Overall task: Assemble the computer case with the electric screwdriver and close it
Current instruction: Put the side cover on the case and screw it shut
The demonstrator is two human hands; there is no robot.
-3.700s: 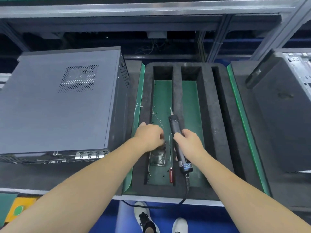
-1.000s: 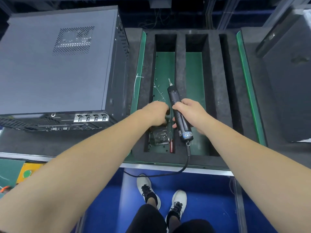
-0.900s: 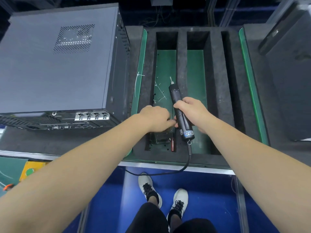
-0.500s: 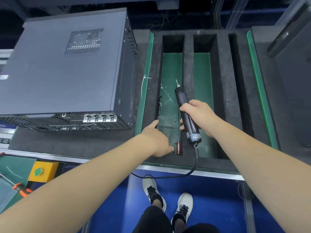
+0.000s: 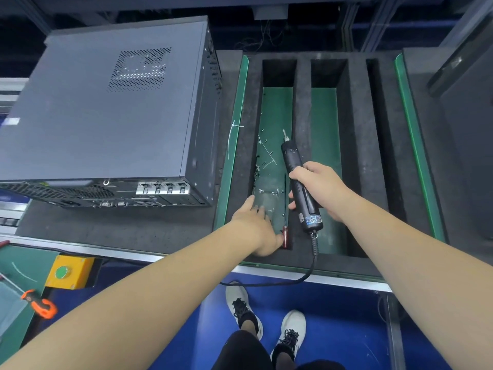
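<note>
- On the bench, left side: computer case [image 5: 106, 110], lying flat with its vented panel up and its rear ports facing you. It looks like heavy, stiff sheet metal with smooth faces, so judge it best shifted with flat palms or held at the edges, never by the perforated vent.
- In the foam tray [image 5: 358, 156], left slot: loose screws [image 5: 262, 166] scattered on the green floor. They are small, light and likely to roll, so pinch them between fingertips.
- Same slot, against the divider: red-handled screwdriver [image 5: 285, 233], lying lengthwise.
- Your left hand [image 5: 256, 228]: low in the slot beside that red handle, fingers loosely spread; whether the grip pinches a screw, you cannot tell.
- Your right hand [image 5: 317, 185]: grip wrapped shut around the mid-barrel of the electric screwdriver [image 5: 298, 182], bit pointing away from you. The body is rigid and probably tail-heavy, and its cable [image 5: 298, 276] trails over the bench edge, so mind the drag.
- Far left, lower shelf: orange-handled tool [image 5: 38, 303], yellow button box [image 5: 70, 272].
</note>
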